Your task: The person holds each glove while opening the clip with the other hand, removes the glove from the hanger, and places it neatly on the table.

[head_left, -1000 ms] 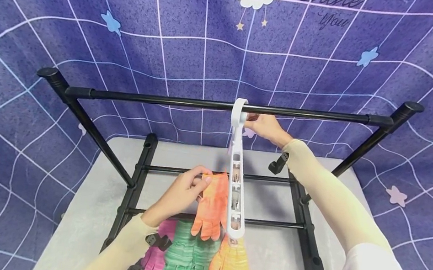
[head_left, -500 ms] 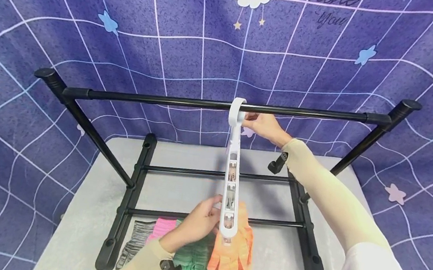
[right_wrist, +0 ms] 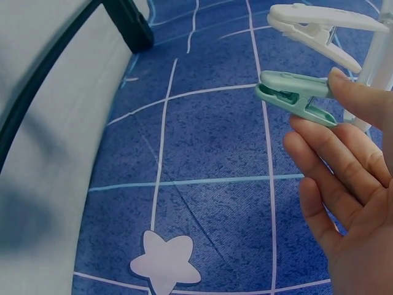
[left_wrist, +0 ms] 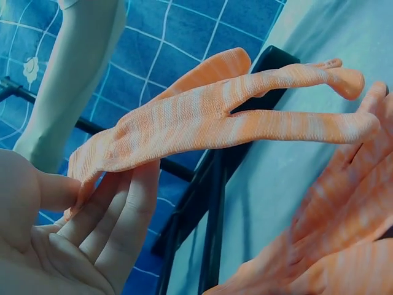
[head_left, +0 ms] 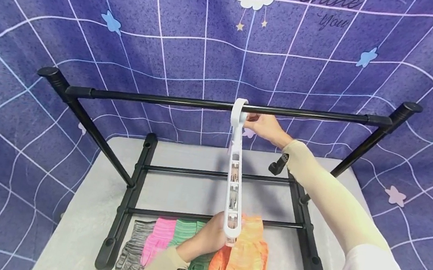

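My left hand (head_left: 212,236) is low behind the white hanger's near end and pinches an orange striped knit glove (left_wrist: 184,117) by its cuff. In the head view that glove (head_left: 246,245) overlaps a second orange glove (head_left: 219,264). The white clip hanger (head_left: 234,193) hangs by its hook from the black rail (head_left: 163,100). Up near the hook, my right hand (head_left: 267,127) pinches a green clip (right_wrist: 295,95) between thumb and fingers; the clip's jaws look parted. A white clip (right_wrist: 325,27) sits just above it.
Grey striped (head_left: 136,243), pink (head_left: 160,238) and green gloves (head_left: 186,228) lie along the front, partly under my left arm. The rack's black feet (head_left: 120,227) (head_left: 309,254) and lower bars (head_left: 172,215) stand on a grey cloth (head_left: 79,226). Purple patterned fabric (head_left: 173,32) surrounds it.
My left hand has carried the orange glove down and to the right, from left of the hanger to behind its near end. The right hand stays at the clip.
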`<state>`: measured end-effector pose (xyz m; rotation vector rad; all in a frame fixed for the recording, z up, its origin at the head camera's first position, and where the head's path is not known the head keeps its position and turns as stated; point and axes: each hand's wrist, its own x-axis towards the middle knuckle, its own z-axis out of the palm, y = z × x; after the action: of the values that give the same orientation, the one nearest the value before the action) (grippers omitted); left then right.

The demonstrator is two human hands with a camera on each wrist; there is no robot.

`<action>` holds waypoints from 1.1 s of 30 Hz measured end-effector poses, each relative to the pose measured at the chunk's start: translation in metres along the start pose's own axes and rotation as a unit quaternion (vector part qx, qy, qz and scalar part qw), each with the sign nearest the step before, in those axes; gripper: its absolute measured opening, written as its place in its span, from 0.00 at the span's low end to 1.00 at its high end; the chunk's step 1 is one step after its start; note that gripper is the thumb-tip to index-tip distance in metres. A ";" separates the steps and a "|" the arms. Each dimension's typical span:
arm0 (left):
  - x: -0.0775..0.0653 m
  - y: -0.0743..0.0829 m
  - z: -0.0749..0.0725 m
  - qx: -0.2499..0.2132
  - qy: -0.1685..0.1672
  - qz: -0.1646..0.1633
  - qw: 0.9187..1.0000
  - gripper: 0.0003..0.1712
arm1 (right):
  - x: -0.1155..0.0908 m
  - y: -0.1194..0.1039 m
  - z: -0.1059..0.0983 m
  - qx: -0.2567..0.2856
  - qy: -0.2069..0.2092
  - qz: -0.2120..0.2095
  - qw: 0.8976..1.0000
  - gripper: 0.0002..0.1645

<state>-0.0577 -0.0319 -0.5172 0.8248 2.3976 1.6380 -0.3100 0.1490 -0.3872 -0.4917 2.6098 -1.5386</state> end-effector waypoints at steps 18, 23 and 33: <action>0.002 -0.009 0.034 -0.208 -0.020 -0.128 0.969 0.15 | 0.001 0.002 0.000 0.003 0.006 -0.005 1.000 0.11; 0.004 -0.015 0.043 -0.243 -0.019 -0.139 0.960 0.15 | 0.000 0.001 0.001 0.005 0.005 -0.011 1.000 0.11; 0.009 -0.021 0.060 -0.254 -0.037 -0.169 0.952 0.13 | 0.000 0.000 0.003 0.008 0.005 -0.017 1.000 0.12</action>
<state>-0.0497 0.0170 -0.5586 0.3557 1.7986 1.8976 -0.3093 0.1464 -0.3886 -0.5317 2.6082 -1.5737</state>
